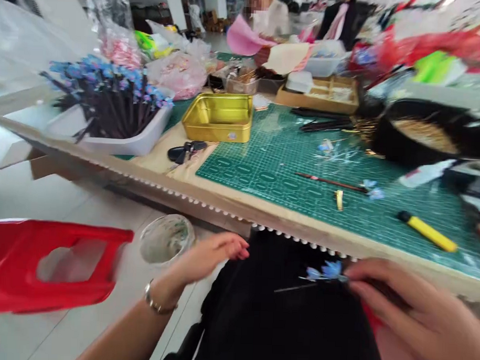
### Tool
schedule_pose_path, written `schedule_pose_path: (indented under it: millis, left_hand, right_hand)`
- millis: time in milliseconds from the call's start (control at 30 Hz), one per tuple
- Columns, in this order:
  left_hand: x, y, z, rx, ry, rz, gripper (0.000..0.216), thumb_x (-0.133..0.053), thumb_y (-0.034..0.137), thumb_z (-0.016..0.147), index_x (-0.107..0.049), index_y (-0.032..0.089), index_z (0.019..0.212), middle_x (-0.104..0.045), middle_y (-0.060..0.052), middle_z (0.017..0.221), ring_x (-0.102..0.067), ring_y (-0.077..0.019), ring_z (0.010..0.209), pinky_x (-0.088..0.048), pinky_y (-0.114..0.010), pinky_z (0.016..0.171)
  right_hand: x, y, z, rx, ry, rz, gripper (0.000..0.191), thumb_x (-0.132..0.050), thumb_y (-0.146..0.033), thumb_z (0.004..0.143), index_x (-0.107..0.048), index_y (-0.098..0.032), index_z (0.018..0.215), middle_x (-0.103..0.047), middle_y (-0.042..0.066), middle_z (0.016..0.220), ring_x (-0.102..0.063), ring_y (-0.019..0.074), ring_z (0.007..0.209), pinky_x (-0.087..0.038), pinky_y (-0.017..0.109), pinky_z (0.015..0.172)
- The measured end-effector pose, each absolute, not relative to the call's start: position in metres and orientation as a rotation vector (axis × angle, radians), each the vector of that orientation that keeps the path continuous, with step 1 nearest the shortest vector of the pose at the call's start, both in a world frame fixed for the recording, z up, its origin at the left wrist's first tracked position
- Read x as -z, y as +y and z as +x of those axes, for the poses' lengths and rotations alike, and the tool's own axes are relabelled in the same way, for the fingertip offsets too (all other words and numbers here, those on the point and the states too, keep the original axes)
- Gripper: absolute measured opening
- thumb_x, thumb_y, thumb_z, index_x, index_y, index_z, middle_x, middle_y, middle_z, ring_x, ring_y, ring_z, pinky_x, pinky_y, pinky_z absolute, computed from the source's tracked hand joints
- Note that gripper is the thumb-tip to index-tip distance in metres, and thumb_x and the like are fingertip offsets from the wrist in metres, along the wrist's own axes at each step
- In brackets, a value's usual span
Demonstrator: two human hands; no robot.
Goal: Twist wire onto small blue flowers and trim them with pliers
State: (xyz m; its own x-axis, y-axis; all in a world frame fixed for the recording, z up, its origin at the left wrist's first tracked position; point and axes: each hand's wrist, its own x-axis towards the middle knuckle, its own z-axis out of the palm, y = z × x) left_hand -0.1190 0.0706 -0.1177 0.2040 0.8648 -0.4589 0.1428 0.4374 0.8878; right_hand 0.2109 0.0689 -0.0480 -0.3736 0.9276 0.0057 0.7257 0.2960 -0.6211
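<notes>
Clock is centred on the blue flower piece (330, 271), 12 pointing away from the wearer. Piece is over the black fabric (290, 329) on the lap; can't tell if it touches. Right hand (409, 306), 3-4 o'clock, pinches its end between thumb and fingers. Thin wire (289, 290) runs toward 8, looks attached. Left hand (206, 257) at 9: fingers loosely extended, nothing visible in it. My read on handling: pinch the end, not the petals, light pressure; use the free left to steady the wire, else it'll probably swing or bend. Dark cloth should help spot fine wire. Keep it off the white beads (296, 239) at 11-12 along the table edge, possible snag. Farther, on the green mat (272, 149): yellow cutter (431, 232) at 2, gold clip (339, 200) at 12, brown stick (330, 181) with blue petals just beyond. Keep elbows clear of the cutter. Farthest: gold tin (218, 133), 10-11; white tub (125, 146) of blue-tipped stems (112, 102), 10.
</notes>
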Motion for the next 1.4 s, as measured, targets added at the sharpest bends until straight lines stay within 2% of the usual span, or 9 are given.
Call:
schedule_pose_path:
  millis: [67, 200, 300, 567, 700, 767, 867, 1067, 1400]
  left_hand:
    - [0.097, 0.068, -0.081, -0.484, 0.999, 1.108, 0.033, -0.061, 0.038, 0.087, -0.065, 0.020, 0.115, -0.071, -0.005, 0.105, -0.064, -0.0158, 0.092, -0.047, -0.027, 0.083]
    - [0.082, 0.060, -0.040, -0.433, 1.069, 1.247, 0.026, -0.052, 0.036, 0.092, -0.069, 0.017, 0.094, -0.061, 0.001, 0.070, -0.048, -0.0105, 0.059, -0.035, -0.021, 0.055]
    - [0.083, 0.056, -0.034, -0.555, 1.171, 1.203, 0.028, -0.050, 0.038, 0.093, -0.068, 0.016, 0.092, -0.054, 0.002, 0.066, -0.041, -0.0093, 0.056, -0.031, -0.022, 0.053]
    - [0.073, 0.035, -0.026, -0.767, 1.258, 1.009, 0.035, -0.055, 0.043, 0.090, -0.067, 0.012, 0.102, -0.057, 0.000, 0.066, -0.039, -0.0071, 0.051, -0.028, -0.021, 0.049]
    - [0.064, 0.025, -0.023, -0.833, 1.373, 1.127, 0.035, -0.054, 0.045, 0.091, -0.069, 0.014, 0.100, -0.061, -0.002, 0.067, -0.043, -0.0087, 0.053, -0.033, -0.021, 0.050]
    - [0.058, 0.021, -0.022, -0.856, 1.450, 1.226, 0.036, -0.053, 0.046, 0.091, -0.070, 0.016, 0.101, -0.062, -0.002, 0.067, -0.045, -0.0100, 0.053, -0.035, -0.021, 0.051]
    - [0.050, 0.015, -0.017, -0.866, 1.556, 1.369, 0.033, -0.054, 0.045, 0.090, -0.072, 0.018, 0.098, -0.062, -0.002, 0.066, -0.048, -0.0121, 0.056, -0.037, -0.022, 0.053]
    - [0.048, 0.005, -0.007, -0.899, 1.678, 1.385, 0.027, -0.058, 0.042, 0.088, -0.074, 0.022, 0.094, -0.063, -0.001, 0.066, -0.055, -0.0151, 0.065, -0.042, -0.025, 0.064]
    - [0.050, -0.002, -0.005, -0.917, 1.742, 1.417, 0.030, -0.059, 0.044, 0.087, -0.074, 0.021, 0.097, -0.063, -0.001, 0.068, -0.059, -0.0171, 0.069, -0.047, -0.028, 0.074]
  right_hand:
    - [0.036, 0.076, 0.198, -0.727, -2.247, -1.374, 0.019, -0.053, -0.039, 0.094, -0.067, -0.027, 0.089, -0.071, 0.001, 0.084, -0.066, 0.0193, 0.075, -0.053, 0.029, 0.070]
    - [0.037, 0.102, 0.225, -0.378, -2.396, -1.455, 0.024, -0.045, -0.037, 0.098, -0.064, -0.023, 0.100, -0.071, 0.004, 0.094, -0.067, 0.0193, 0.083, -0.053, 0.029, 0.071]
    - [0.044, 0.128, 0.277, 0.228, -2.377, -1.745, 0.039, -0.036, -0.039, 0.099, -0.063, -0.016, 0.113, -0.069, 0.014, 0.107, -0.065, 0.0312, 0.097, -0.050, 0.042, 0.082]
    - [0.039, 0.155, 0.304, 0.357, -2.375, -1.878, 0.040, -0.035, -0.025, 0.089, -0.064, -0.006, 0.109, -0.065, 0.026, 0.090, -0.063, 0.0430, 0.078, -0.040, 0.048, 0.066]
    - [0.030, 0.110, 0.255, -0.560, -1.895, -1.726, 0.024, -0.047, -0.034, 0.084, -0.054, -0.021, 0.103, -0.062, 0.008, 0.075, -0.056, 0.0241, 0.059, -0.041, 0.036, 0.057]
    - [0.030, 0.083, 0.230, -1.342, -1.623, -1.386, 0.028, -0.054, -0.044, 0.087, -0.051, -0.025, 0.107, -0.060, 0.002, 0.079, -0.052, 0.0176, 0.059, -0.041, 0.030, 0.057]
    - [0.031, 0.058, 0.201, -1.879, -1.217, -1.097, 0.043, -0.057, -0.062, 0.085, -0.061, -0.021, 0.096, -0.051, -0.001, 0.072, -0.043, 0.0129, 0.061, -0.035, 0.024, 0.054]
    - [0.032, 0.055, 0.176, -2.091, -0.751, -1.014, 0.045, -0.050, -0.054, 0.085, -0.052, -0.016, 0.061, -0.033, -0.006, 0.052, -0.017, 0.0064, 0.046, -0.013, 0.023, 0.045]
    - [0.031, 0.051, 0.173, -2.158, -0.459, -0.988, 0.041, -0.042, -0.041, 0.088, -0.049, -0.015, 0.057, -0.032, -0.006, 0.049, -0.015, 0.0041, 0.041, -0.008, 0.020, 0.041]
